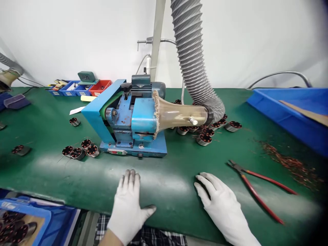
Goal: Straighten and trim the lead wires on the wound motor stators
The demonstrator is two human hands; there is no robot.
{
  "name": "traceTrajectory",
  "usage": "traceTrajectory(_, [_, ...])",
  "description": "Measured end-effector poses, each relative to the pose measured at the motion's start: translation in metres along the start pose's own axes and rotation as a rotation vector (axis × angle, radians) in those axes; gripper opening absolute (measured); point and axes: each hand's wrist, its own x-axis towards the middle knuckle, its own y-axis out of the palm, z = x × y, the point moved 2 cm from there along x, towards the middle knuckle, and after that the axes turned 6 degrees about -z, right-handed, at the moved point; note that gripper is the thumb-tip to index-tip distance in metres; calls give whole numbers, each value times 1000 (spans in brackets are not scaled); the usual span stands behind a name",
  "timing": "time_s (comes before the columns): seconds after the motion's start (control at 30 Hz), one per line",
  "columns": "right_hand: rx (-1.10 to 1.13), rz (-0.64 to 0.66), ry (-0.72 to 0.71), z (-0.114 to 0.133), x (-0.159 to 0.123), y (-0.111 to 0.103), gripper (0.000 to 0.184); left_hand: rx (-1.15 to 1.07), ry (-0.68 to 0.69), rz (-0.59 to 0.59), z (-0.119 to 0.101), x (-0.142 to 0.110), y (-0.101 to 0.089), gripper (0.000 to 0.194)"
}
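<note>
My left hand point(129, 205), in a white glove with darkened fingertips, lies flat on the green table with its fingers stretched and thumb out to the side. My right hand point(221, 205), gloved likewise, rests on the table with slightly bent fingers and nothing visible in it. To its right lie cutting pliers point(239, 168) with red handles, spread apart. Beyond my hands stands a blue belt-driven machine point(143, 118) with a tan funnel point(179, 114) on its right side. Left of the machine sit several copper-wound motor stators point(77, 153); more stators point(204, 139) are grouped under the funnel.
A grey ribbed hose point(191, 51) descends to the funnel. Copper wire scraps point(292, 164) lie at right, below a blue tray point(289, 118). Small blue and red bins point(99, 87) line the back left. A blue crate point(43, 218) with stators stands at lower left.
</note>
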Motion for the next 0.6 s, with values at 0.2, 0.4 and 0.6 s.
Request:
traceTrajectory(0.2, [259,-123,448,-14,-28,-23,40,-562,308,181,-130,81,8,69])
traceTrajectory(0.4, [284,-93,439,-8,-33,-36,32,-709,280,158,-149,91,0,58])
traceTrajectory(0.6, [276,-7,255,-12,1,-20,41,-687,156,258,-41,-5,14,33])
